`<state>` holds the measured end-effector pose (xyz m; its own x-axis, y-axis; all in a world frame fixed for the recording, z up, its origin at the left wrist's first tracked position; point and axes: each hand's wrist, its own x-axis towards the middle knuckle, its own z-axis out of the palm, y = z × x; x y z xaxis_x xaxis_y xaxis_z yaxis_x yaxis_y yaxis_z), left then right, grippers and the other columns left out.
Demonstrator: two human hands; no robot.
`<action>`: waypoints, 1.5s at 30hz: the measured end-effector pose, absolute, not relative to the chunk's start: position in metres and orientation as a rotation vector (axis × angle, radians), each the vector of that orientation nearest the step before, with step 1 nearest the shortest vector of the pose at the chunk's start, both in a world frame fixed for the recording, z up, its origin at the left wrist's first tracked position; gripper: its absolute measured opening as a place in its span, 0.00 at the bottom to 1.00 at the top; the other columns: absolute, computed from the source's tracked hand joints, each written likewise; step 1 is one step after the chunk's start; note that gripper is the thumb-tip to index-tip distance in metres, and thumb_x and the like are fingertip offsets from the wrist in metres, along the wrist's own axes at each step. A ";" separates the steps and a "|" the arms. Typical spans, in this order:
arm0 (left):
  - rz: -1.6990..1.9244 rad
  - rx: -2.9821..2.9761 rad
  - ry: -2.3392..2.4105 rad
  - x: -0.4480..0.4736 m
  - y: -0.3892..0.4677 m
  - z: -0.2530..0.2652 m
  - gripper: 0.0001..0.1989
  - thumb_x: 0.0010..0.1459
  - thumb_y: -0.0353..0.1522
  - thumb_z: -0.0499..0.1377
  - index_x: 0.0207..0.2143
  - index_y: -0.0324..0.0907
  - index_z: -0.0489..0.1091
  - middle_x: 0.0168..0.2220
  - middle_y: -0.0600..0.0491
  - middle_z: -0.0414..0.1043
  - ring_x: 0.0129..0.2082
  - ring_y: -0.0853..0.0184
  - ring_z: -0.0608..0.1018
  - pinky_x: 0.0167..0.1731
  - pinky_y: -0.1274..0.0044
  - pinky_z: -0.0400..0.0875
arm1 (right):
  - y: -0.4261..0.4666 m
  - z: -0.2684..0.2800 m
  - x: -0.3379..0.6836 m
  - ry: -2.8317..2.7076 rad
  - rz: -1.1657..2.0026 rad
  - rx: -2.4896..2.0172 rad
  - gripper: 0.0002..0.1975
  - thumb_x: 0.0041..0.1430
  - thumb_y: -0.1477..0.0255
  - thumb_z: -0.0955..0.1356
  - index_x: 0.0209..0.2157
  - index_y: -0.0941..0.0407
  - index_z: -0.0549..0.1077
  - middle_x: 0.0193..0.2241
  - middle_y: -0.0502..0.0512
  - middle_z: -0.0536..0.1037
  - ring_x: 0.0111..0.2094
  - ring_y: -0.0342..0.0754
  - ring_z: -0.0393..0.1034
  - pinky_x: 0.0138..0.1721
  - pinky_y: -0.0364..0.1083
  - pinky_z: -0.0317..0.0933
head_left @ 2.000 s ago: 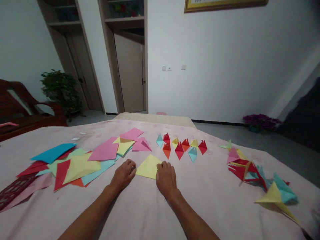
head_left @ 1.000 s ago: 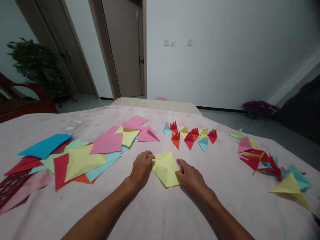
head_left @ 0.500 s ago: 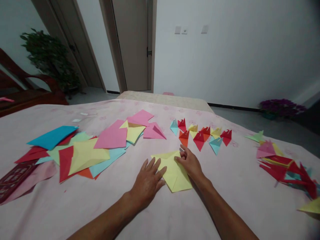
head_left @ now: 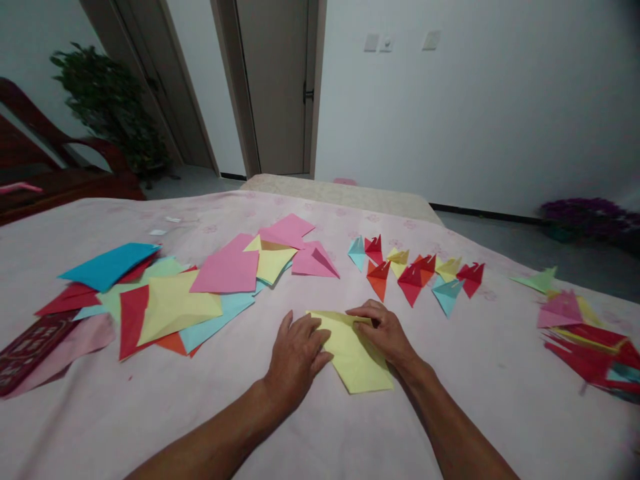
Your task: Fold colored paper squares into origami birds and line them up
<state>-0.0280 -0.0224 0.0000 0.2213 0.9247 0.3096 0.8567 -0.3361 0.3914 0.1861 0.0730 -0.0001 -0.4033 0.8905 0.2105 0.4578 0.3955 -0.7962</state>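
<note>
A folded sheet of yellow origami paper (head_left: 356, 363) lies on the cloth in front of me, its right part partly under my right hand. My left hand (head_left: 299, 347) rests on the paper's left edge, fingers stretched and slightly apart. At the upper right edge, my right hand (head_left: 384, 332) pinches the paper between thumb and bent fingers. Just beyond it stand several small folded paper cranes, among them a red crane (head_left: 411, 280) and a light blue crane (head_left: 447, 295).
To the left spreads a pile of coloured paper, with a yellow sheet (head_left: 177, 308) and a pink sheet (head_left: 230, 267) on top. A dark red packet (head_left: 33, 350) lies at far left. More folded paper (head_left: 583, 350) heaps at the right. The pink tablecloth (head_left: 250, 420) covers the table.
My right hand's fingers have drawn in and now press lower on the paper's upper edge. My left hand stays at the left edge. The view has shifted slightly.
</note>
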 end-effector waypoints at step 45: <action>0.563 2.513 1.879 -0.037 -0.018 0.011 0.12 0.58 0.32 0.61 0.45 0.46 0.69 0.50 0.48 0.71 0.52 0.57 0.72 0.62 0.52 0.51 | 0.059 0.000 0.186 -2.348 0.637 -0.682 0.30 0.38 0.85 0.61 0.41 0.48 0.78 0.44 0.49 0.81 0.53 0.54 0.70 0.52 0.58 0.62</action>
